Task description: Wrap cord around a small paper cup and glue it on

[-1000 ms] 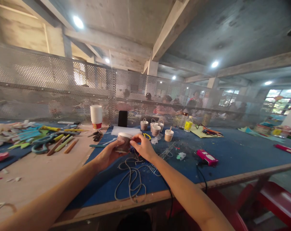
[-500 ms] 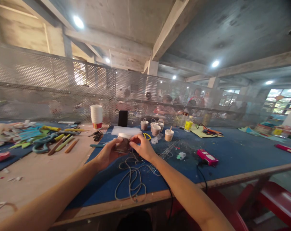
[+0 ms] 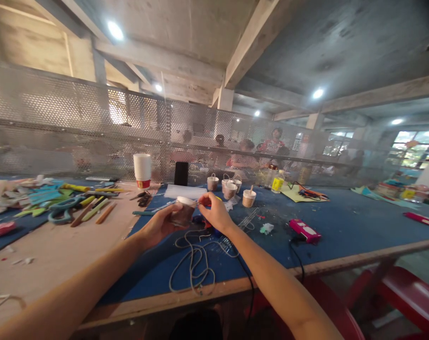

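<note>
Here we are at the bench (image 3: 345,229), both hands out over the blue mat. Our left hand (image 3: 160,225) has a full grip on the small cup (image 3: 182,213): fingers wrapped round its brown side, holding it upright just above the bench with the white rim on top. Our right hand (image 3: 217,215) is in close from the other side. Its thumb and forefinger are pinched narrow right at the cup's rim, and whether anything thin sits in that pinch, we cannot tell.

Just below the hands a pale cord (image 3: 195,264) lies in loose loops on the mat, trailing toward the near edge. Behind the cup stand several little cups (image 3: 230,190), some with loop handles, and a black phone (image 3: 181,174) is propped upright. A stack of white cups (image 3: 142,169) stands to the left of it. A pink tool (image 3: 304,231) lies off to the right, its dark cable running over the bench edge. Far left we have teal scissors (image 3: 60,211) among paper scraps, and a mesh screen (image 3: 76,127) closes off the back.
</note>
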A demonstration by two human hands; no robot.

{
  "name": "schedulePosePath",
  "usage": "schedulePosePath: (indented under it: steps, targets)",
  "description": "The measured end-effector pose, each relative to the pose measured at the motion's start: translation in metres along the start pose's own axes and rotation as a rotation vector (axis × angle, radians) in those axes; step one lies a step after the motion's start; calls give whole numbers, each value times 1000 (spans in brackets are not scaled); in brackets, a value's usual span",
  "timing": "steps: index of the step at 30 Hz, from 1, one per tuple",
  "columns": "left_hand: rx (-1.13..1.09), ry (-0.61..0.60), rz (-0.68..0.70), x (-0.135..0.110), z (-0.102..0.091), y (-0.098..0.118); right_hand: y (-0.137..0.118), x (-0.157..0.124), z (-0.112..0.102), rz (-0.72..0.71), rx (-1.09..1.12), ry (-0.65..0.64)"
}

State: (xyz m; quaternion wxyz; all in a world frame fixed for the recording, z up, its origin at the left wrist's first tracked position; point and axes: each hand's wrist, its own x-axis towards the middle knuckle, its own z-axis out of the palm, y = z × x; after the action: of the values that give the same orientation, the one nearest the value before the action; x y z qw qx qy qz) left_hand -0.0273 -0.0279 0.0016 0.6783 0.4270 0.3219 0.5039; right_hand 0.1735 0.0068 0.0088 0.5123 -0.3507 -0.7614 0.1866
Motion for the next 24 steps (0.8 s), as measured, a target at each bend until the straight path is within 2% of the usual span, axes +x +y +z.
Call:
schedulePosePath:
  steps: [8, 14, 19, 21, 24]
  targets:
    - [73, -25, -73, -5, 4, -1, -10, -2, -9, -168, -192, 88]
    - [141, -120, -133, -5, 2, -3, -9, 0, -7, -78, 5, 34]
    - [145, -155, -147, -6, 0, -3, -3, 1, -4, 16, 258, -129]
    - [123, -172, -146, -6, 0, -3, -1, 1, -4, 1, 217, -140]
    - [80, -188, -152, -6, -1, -2, 1, 3, -5, -64, 77, -87]
